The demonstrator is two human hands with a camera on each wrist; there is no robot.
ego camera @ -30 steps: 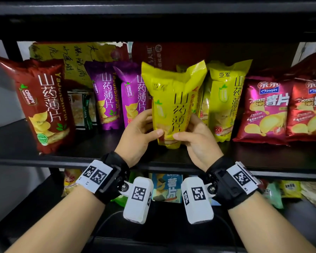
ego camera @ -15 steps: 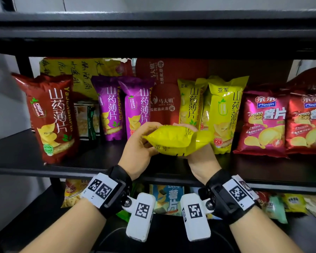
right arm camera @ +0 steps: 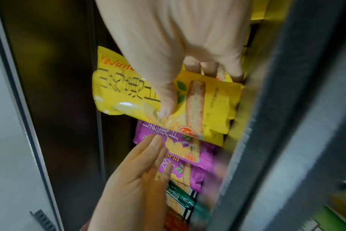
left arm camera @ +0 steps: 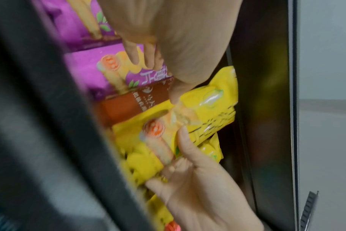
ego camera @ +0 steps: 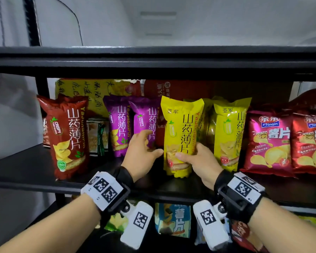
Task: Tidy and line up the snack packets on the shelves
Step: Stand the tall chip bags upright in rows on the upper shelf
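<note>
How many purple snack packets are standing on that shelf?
2, upright side by side between the dark red packet and the yellow packet: the left purple packet, and the right purple packet that the left hand reaches. More may be hidden behind.

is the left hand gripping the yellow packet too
No, only the right hand grips the yellow packet; the left hand reaches open beside it.
</note>
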